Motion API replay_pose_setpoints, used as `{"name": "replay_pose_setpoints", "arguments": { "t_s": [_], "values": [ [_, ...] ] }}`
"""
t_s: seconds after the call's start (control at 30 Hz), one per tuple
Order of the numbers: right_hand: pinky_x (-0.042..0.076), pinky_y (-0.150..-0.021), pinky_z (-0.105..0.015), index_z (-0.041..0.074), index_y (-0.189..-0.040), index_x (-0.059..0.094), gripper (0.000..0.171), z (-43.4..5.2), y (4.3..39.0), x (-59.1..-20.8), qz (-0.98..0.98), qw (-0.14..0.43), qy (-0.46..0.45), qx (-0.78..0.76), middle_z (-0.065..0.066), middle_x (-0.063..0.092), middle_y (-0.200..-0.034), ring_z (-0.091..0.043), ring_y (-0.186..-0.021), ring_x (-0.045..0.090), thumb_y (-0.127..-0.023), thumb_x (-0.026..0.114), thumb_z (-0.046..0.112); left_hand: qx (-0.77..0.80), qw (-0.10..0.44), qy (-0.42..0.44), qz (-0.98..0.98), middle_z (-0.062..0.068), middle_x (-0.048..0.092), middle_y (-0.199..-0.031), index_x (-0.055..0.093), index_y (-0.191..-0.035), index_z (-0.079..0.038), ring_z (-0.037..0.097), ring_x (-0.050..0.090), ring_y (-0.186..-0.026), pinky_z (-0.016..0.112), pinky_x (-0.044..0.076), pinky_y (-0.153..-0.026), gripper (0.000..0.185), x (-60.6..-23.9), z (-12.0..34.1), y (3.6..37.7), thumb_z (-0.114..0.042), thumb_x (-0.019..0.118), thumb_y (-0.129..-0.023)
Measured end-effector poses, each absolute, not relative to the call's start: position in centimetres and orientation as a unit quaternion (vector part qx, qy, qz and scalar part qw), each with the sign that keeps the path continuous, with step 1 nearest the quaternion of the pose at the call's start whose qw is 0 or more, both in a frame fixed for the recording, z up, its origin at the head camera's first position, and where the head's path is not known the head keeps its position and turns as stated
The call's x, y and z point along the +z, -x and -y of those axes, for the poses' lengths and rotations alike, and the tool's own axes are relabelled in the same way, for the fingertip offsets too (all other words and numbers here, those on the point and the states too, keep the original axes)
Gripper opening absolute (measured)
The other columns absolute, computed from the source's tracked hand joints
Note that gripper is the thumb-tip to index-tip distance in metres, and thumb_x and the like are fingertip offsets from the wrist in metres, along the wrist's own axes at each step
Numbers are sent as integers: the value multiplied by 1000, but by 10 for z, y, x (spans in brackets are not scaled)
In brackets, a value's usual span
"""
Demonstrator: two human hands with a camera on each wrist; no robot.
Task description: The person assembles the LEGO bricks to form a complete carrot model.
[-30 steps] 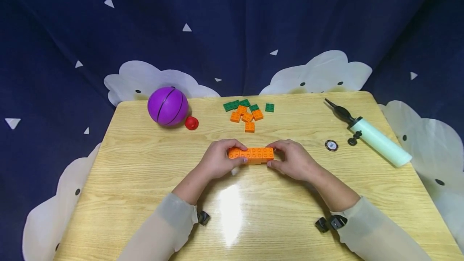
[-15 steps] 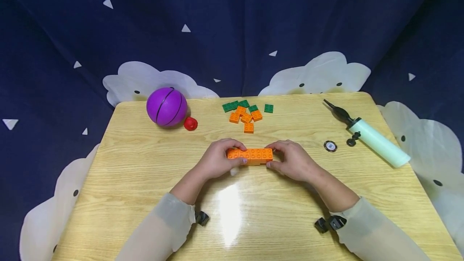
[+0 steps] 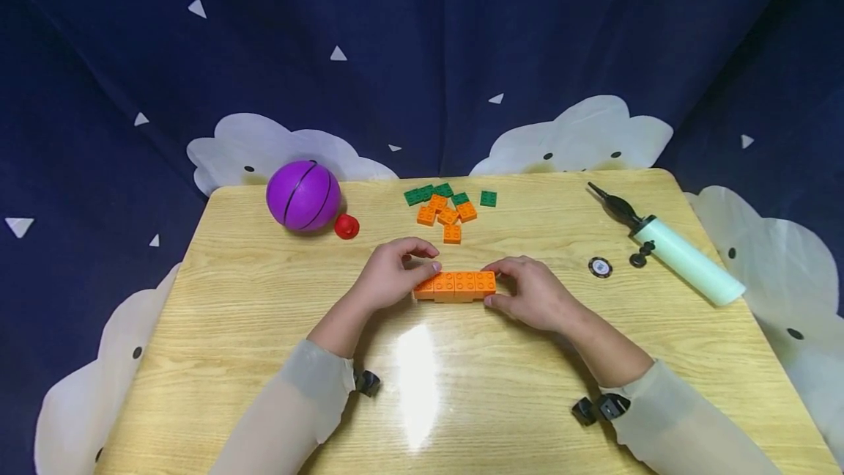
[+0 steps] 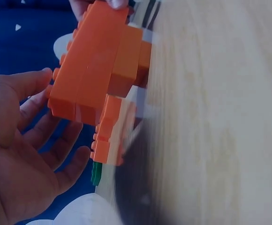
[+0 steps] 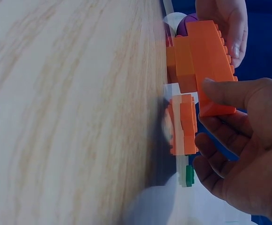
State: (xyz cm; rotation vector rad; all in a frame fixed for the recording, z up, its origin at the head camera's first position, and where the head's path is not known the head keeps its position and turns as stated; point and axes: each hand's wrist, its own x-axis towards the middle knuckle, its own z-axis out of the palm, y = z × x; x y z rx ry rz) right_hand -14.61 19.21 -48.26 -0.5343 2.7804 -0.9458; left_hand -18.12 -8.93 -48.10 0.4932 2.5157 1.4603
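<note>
Treat the orange brick build (image 3: 456, 284), set mid-counter (image 3: 264, 358), as top-heavy: row of 4 bricks over narrower lower tiers, overhanging at left and right. Pinched at its right end by the right hand (image 3: 534, 293), with thumb on the near side, index finger behind. Not gripped by the left hand (image 3: 390, 273): fingers loose and apart, thumb tip over the left end, cannot tell if touching. Probably checking or firming the row. To do it well, steady the right end lightly and press straight down over the supported middle, not on the overhangs. Avoid lifting by 1 end only; likely to tilt or pop a joint. Mind the loose orange bricks (image 3: 451, 234) and green bricks (image 3: 488, 199) beyond, easy to bump.
</note>
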Motion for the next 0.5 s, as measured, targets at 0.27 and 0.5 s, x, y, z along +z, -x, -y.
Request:
{"name": "replay_pose_setpoints", "arguments": {
  "t_s": [0.27,0.5],
  "values": [
    [50,-98,-51,12,-128,71,47,-190,146,-482,-934,78,172,-304,-6,71,-122,-27,-112,62,-85,86,25,504,86,-159,-845,-3,72,-107,74,-115,-7,16,67,-102,38,56,-94,25,-486,89,195,-24,75,-97],
    [47,-104,-53,12,-127,72,46,-191,146,-481,-932,76,179,-307,-6,71,-127,-30,-119,62,-85,86,25,507,105,-149,-842,-1,72,-106,73,-118,-6,19,67,-100,38,56,-93,28,-488,86,204,-23,77,-96]
  ]
}}
